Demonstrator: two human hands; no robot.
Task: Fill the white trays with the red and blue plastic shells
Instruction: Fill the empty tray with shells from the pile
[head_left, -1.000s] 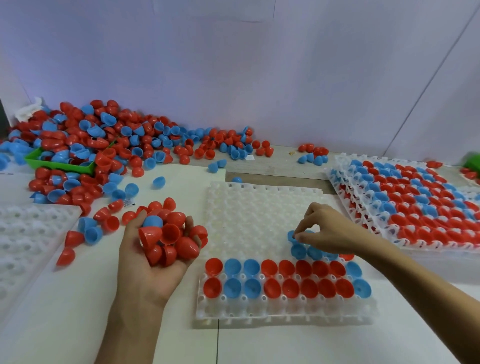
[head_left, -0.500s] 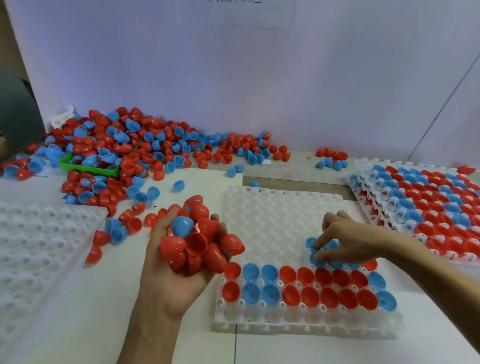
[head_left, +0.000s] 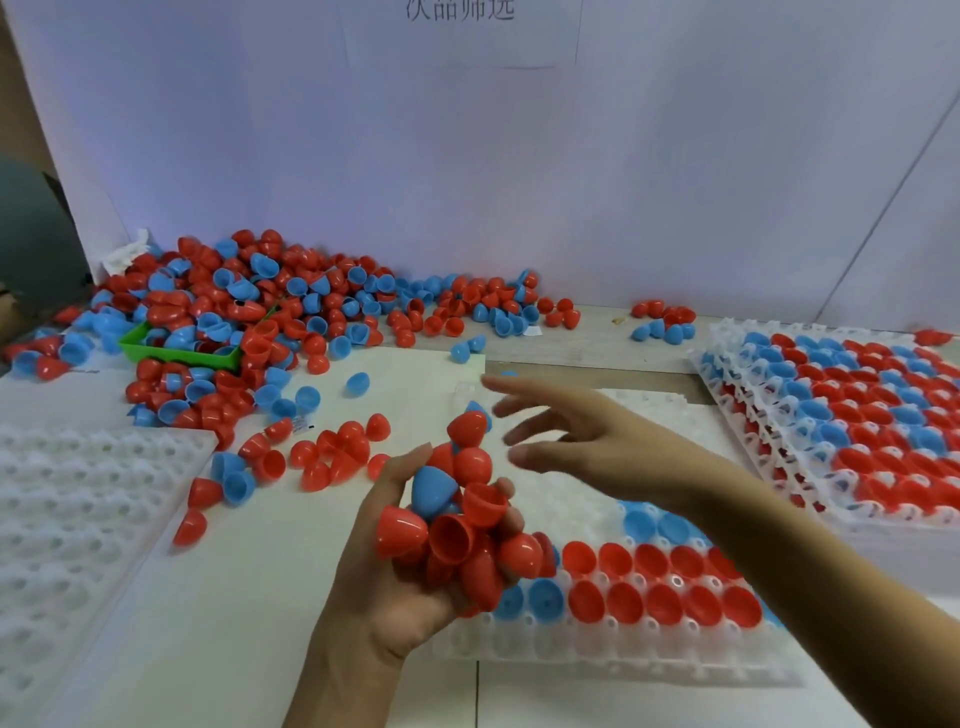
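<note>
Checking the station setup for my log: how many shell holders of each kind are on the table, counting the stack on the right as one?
Empty white tray, left: 1
Part-filled white tray, centre: 1
Stack of filled white trays, right: 1 (layers too hard to count)
Green bin, in the loose pile: 1
Total: 4

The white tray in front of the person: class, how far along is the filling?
Done: the stacked trays at right look full. In hand: the left hand holds shells while the right hand reaches, open. Left: the front tray has only its near rows filled; the left tray is empty.
</note>
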